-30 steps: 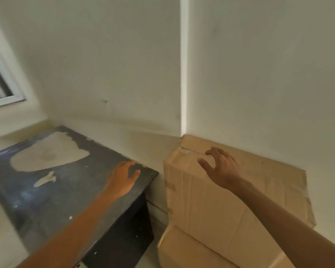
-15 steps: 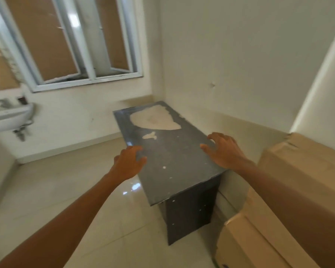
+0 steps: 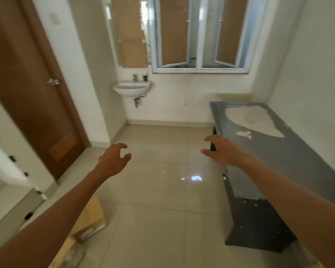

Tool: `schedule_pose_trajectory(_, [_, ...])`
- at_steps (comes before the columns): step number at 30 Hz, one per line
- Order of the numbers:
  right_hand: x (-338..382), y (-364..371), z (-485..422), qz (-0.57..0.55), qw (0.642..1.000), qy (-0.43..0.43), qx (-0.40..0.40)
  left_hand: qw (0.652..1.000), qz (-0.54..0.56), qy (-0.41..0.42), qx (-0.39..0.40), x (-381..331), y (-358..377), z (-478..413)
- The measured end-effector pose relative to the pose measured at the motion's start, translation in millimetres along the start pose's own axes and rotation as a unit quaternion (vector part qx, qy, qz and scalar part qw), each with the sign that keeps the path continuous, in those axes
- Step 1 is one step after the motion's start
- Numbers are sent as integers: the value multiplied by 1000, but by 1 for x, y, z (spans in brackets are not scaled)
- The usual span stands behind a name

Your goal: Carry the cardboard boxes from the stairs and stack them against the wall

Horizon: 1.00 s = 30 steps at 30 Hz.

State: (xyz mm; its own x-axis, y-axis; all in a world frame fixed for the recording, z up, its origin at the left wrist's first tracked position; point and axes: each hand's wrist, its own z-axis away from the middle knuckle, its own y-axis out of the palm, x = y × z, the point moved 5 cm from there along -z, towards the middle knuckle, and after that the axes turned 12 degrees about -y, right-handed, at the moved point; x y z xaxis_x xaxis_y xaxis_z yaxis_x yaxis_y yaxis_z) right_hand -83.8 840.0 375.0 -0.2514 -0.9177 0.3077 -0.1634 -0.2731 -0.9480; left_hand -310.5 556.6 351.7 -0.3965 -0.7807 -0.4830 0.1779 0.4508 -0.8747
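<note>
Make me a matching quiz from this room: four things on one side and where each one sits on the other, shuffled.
Things:
1 door
2 sink
3 table
4 box

Places:
A on the floor, lower left
B along the right wall
C left side of the view
D mounted on the far wall

Pairs: 1-C, 2-D, 3-B, 4-A

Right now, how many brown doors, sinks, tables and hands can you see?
Brown door: 1
Sink: 1
Table: 1
Hands: 2, left hand and right hand, both empty
Total: 5
</note>
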Motion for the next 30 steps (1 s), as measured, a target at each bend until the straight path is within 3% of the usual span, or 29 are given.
schedule_pose_trajectory(6, [84, 46, -67, 1, 992, -112, 58, 991, -3, -126, -43, 109, -51, 51])
schedule_pose_trajectory(12, [168, 86, -113, -21, 967, -232, 105, 959, -16, -261, -106, 184, -99, 110])
schedule_pose_trajectory(30, [305, 115, -165, -92, 880, -436, 164, 861, -6, -454, -229, 223, -136, 247])
